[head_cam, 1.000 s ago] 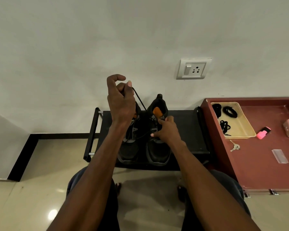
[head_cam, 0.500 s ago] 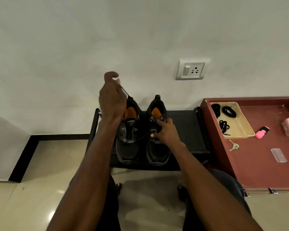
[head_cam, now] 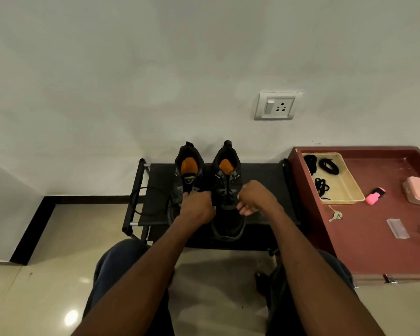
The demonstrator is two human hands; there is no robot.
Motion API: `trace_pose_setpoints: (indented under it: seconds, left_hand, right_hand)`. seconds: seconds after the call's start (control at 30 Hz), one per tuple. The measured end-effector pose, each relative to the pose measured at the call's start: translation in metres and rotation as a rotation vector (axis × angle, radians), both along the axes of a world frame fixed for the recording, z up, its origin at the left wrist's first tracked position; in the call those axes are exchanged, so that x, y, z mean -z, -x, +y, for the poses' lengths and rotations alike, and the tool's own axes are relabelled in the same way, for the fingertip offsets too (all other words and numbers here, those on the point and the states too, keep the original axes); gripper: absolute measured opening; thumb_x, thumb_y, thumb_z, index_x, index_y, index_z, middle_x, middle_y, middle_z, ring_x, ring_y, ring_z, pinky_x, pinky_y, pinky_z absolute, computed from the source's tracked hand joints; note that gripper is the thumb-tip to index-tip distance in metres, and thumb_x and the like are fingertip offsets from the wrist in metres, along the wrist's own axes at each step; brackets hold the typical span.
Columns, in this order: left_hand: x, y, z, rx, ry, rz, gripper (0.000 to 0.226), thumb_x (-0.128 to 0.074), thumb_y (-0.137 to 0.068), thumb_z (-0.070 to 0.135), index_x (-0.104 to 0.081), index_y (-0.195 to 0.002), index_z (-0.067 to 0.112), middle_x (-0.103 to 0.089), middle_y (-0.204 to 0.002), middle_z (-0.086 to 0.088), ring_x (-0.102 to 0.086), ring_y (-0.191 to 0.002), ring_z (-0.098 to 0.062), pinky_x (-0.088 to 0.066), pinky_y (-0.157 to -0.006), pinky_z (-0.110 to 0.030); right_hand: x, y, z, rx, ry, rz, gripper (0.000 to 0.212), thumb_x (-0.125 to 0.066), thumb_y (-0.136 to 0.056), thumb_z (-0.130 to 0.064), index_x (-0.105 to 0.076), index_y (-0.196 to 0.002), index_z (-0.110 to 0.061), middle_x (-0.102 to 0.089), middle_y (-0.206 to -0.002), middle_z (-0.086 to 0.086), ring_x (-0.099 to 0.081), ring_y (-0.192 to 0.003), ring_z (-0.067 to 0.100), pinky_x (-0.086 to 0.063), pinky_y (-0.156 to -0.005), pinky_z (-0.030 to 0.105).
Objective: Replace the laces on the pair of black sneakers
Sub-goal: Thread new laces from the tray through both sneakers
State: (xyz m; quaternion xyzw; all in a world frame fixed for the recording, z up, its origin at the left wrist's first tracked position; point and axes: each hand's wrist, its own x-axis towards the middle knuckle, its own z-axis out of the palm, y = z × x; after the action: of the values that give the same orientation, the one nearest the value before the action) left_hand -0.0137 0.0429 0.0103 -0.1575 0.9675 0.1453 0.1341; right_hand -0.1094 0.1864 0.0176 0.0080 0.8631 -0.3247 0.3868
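At centre frame the pair of black sneakers (head_cam: pixel 209 187) stands toes-toward-camera on a low black rack (head_cam: pixel 264 180). The left hand (head_cam: pixel 198 208) is clenched on the left shoe's vamp, apparently gripping its lace (head_cam: pixel 141 202) — a loop trails toward the frame's left. The right hand (head_cam: pixel 255 200) curls beside the other shoe; whether it holds anything I cannot tell. Judged step: unlacing. Next, work the lace out eyelet by eyelet — spare laces (head_cam: pixel 321 185) wait in the tray (head_cam: pixel 347 187), right.

A pink highlighter (head_cam: pixel 374 196), keys (head_cam: pixel 335 215) and pink case (head_cam: pixel 419 194) lie on the red table (head_cam: pixel 364 248).
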Motion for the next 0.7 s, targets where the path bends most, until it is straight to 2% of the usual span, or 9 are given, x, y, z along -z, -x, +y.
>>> trace_pose_setpoints:
  seconds: [0.07,0.17,0.23,0.3,0.4,0.43,0.57,0.63,0.7]
  left_hand:
    - [-0.006,0.002,-0.003,-0.023,-0.138,0.002,0.020,-0.061,-0.095,0.028,-0.068,-0.104,0.012,-0.070,-0.101,-0.008,-0.064,-0.099,-0.026,-0.047,-0.091,-0.039]
    - [-0.028,-0.003,-0.006,0.076,-0.701,-0.156,0.018,-0.063,-0.096,0.024,-0.075,-0.101,0.011,-0.076,-0.097,-0.003,-0.068,-0.086,-0.012,-0.051,-0.071,-0.025]
    - [-0.042,-0.010,-0.010,0.135,-0.956,-0.322,0.020,-0.065,-0.095,0.022,-0.074,-0.109,0.011,-0.074,-0.111,-0.004,-0.068,-0.096,-0.009,-0.054,-0.074,-0.021]
    - [-0.048,-0.013,-0.017,0.115,-0.955,-0.387,0.024,-0.067,-0.094,0.022,-0.072,-0.114,0.010,-0.071,-0.118,-0.007,-0.066,-0.104,-0.014,-0.055,-0.079,-0.024]
    - [-0.053,-0.010,-0.029,-0.088,-0.766,-0.092,0.027,-0.062,-0.096,0.015,-0.067,-0.122,0.014,-0.065,-0.123,-0.001,-0.060,-0.111,-0.015,-0.050,-0.084,-0.024]
    - [-0.053,-0.007,-0.032,-0.176,-0.813,0.064,0.033,-0.060,-0.096,0.008,-0.063,-0.128,0.015,-0.062,-0.129,0.000,-0.058,-0.118,-0.016,-0.048,-0.084,-0.022]
    - [-0.055,0.000,-0.023,-0.162,-1.416,0.377,0.052,-0.052,-0.090,-0.013,-0.052,-0.135,0.013,-0.064,-0.132,-0.003,-0.057,-0.126,-0.015,-0.051,-0.088,-0.019]
    - [-0.054,0.001,-0.019,-0.152,-1.476,0.417,0.042,-0.065,-0.089,0.000,-0.059,-0.129,0.012,-0.070,-0.119,-0.005,-0.063,-0.117,-0.018,-0.050,-0.096,-0.026]
    - [-0.052,0.001,-0.023,-0.176,-1.362,0.435,0.031,-0.072,-0.085,0.019,-0.070,-0.115,0.016,-0.073,-0.102,0.001,-0.066,-0.102,-0.013,-0.049,-0.094,-0.029]
  right_hand:
    - [-0.008,-0.008,-0.003,0.027,0.077,-0.079,0.024,-0.044,-0.105,-0.015,-0.058,-0.108,0.004,-0.071,-0.090,0.018,-0.068,-0.070,0.026,-0.057,-0.061,0.032]
    - [-0.021,-0.020,-0.009,0.055,0.241,-0.125,0.014,-0.059,-0.100,-0.016,-0.062,-0.094,-0.004,-0.071,-0.086,0.012,-0.066,-0.070,0.021,-0.058,-0.069,0.034]
    - [-0.031,-0.024,-0.011,0.152,0.468,-0.108,0.003,-0.065,-0.093,-0.005,-0.063,-0.095,-0.002,-0.069,-0.082,0.012,-0.067,-0.071,0.022,-0.059,-0.072,0.038]
    - [-0.042,-0.022,-0.008,0.256,0.705,-0.082,0.011,-0.060,-0.096,-0.002,-0.058,-0.106,-0.001,-0.070,-0.081,0.013,-0.068,-0.070,0.023,-0.059,-0.070,0.038]
    - [-0.056,-0.018,-0.001,0.259,0.867,-0.027,0.012,-0.055,-0.097,-0.003,-0.057,-0.109,-0.004,-0.063,-0.075,0.011,-0.057,-0.057,0.020,-0.051,-0.054,0.030]
    - [-0.057,-0.017,0.001,0.244,0.888,-0.027,0.013,-0.055,-0.097,-0.003,-0.057,-0.110,-0.004,-0.060,-0.074,0.010,-0.052,-0.054,0.019,-0.047,-0.051,0.029]
    - [-0.061,-0.016,0.001,0.149,0.988,-0.088,0.017,-0.055,-0.097,-0.006,-0.057,-0.114,-0.005,-0.055,-0.070,0.006,-0.041,-0.050,0.015,-0.034,-0.048,0.026]
    - [-0.064,-0.014,0.003,0.171,1.071,-0.107,0.014,-0.054,-0.097,-0.005,-0.058,-0.111,-0.006,-0.054,-0.069,0.005,-0.040,-0.048,0.013,-0.030,-0.046,0.025]
    - [-0.066,-0.006,0.010,0.238,1.142,-0.094,0.013,-0.054,-0.096,-0.004,-0.058,-0.108,-0.006,-0.054,-0.069,0.004,-0.038,-0.045,0.011,-0.030,-0.042,0.023]
